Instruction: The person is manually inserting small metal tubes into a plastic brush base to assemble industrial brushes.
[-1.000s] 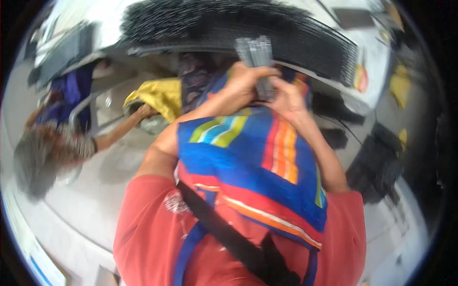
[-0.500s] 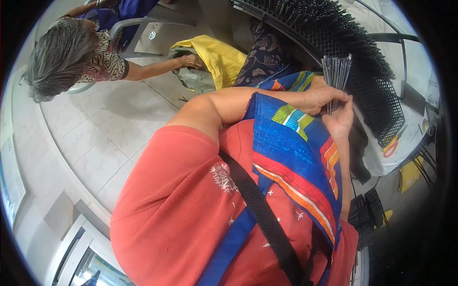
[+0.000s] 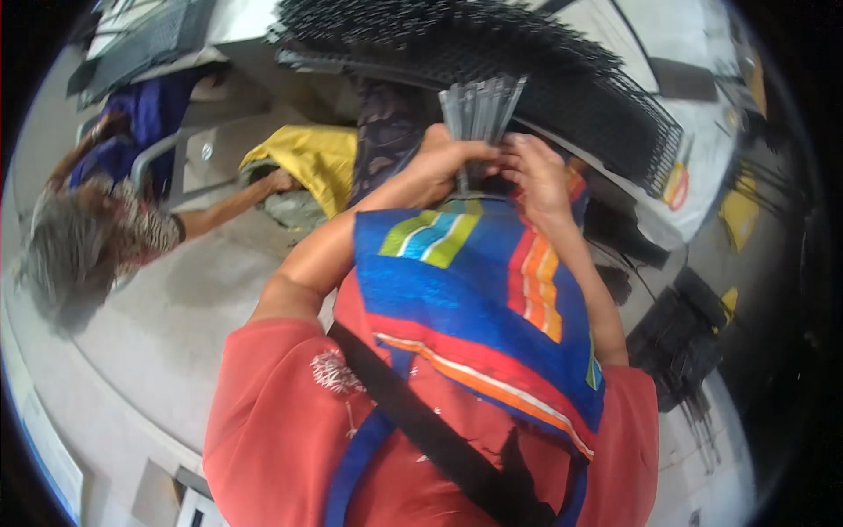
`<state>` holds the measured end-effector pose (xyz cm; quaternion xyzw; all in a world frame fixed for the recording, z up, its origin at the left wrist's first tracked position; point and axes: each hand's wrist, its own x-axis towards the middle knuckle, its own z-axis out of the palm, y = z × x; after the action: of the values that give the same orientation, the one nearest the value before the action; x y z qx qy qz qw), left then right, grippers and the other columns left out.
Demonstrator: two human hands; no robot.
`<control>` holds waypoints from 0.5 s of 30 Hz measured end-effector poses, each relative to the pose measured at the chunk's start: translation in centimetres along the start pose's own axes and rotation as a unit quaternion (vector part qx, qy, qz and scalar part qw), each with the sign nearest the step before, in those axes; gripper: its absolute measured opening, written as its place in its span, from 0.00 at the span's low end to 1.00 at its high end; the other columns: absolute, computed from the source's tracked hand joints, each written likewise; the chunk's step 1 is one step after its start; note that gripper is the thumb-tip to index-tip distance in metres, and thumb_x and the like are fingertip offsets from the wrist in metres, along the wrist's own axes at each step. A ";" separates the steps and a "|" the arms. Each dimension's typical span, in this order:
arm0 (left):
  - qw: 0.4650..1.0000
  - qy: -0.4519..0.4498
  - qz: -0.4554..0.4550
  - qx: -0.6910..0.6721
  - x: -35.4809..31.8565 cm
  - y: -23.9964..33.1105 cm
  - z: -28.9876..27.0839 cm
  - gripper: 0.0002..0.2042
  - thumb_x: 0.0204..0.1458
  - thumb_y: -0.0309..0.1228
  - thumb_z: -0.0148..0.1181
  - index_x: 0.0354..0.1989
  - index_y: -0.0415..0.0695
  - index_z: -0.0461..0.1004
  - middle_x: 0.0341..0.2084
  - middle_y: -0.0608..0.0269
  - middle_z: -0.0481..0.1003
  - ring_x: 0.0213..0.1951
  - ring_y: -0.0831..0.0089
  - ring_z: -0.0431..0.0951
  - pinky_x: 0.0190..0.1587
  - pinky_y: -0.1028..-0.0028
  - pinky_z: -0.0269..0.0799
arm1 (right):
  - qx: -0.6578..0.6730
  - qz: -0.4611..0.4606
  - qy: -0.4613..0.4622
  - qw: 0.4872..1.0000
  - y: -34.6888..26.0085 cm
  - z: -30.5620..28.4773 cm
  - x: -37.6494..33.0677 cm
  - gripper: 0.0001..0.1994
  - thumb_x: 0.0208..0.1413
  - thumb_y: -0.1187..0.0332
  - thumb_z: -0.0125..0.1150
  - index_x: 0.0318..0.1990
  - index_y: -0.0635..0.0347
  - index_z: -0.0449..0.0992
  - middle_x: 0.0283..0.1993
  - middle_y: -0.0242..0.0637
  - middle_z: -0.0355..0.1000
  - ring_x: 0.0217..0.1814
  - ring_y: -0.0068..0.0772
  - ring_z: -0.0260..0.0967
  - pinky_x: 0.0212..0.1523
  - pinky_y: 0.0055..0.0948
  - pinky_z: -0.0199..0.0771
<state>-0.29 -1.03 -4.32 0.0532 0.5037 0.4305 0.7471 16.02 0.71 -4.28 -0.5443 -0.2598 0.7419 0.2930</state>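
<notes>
Over my lap, my left hand [image 3: 446,162] is closed round a bundle of thin grey rods [image 3: 481,107]. The rods stand roughly upright and fan out a little at the top; what exactly they are, the blur does not show. My right hand [image 3: 540,171] meets the bundle from the other side, its fingers bent against the rods' lower part beside my left thumb. Just beyond the bundle stands a black perforated tray [image 3: 660,140], filled with many dark upright rods [image 3: 413,31]. A blue striped apron [image 3: 448,294] lies below my hands.
At the left, another person's hand [image 3: 281,181] reaches into a yellow sack [image 3: 320,158]. Orange-handled scissors [image 3: 678,191] lie right of the tray. A yellow cloth-like thing [image 3: 739,215] and black bundles [image 3: 680,338] are lower right.
My view has swung right, so my hands and the tray appear further left. My right hand has turned from an open palm under the rods to bent fingers against them.
</notes>
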 end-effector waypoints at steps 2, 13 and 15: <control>0.999 -0.029 -0.010 0.013 -0.6 0.3 -0.4 0.09 0.43 0.17 0.62 0.36 0.32 0.75 0.26 0.53 0.78 0.24 0.69 0.79 0.28 0.74 0.77 | -0.050 -0.032 0.006 0.998 -0.3 0.1 0.3 0.15 0.57 0.60 0.60 0.44 0.61 0.76 0.31 0.29 0.74 0.29 0.19 0.71 0.30 0.19 0.64; 0.995 -0.074 -0.025 0.057 -2.0 2.1 0.1 0.15 0.41 0.15 0.61 0.41 0.34 0.74 0.30 0.57 0.77 0.26 0.70 0.78 0.30 0.74 0.77 | -0.068 -0.087 0.052 0.993 -4.1 1.5 1.1 0.04 0.53 0.72 0.63 0.30 0.61 0.75 0.22 0.31 0.72 0.15 0.15 0.64 0.15 0.14 0.59; 0.996 -0.071 -0.023 0.052 -2.0 2.2 0.0 0.14 0.42 0.14 0.60 0.41 0.34 0.73 0.29 0.56 0.77 0.26 0.70 0.79 0.30 0.74 0.77 | -0.071 -0.086 0.050 0.992 -3.8 1.3 1.0 0.04 0.53 0.72 0.63 0.31 0.62 0.75 0.23 0.31 0.72 0.16 0.14 0.64 0.16 0.14 0.60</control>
<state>-1.83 -1.10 -1.81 0.1105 0.4717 0.3817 0.7871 15.08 4.02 -1.89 -0.5756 -0.3431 0.6654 0.3290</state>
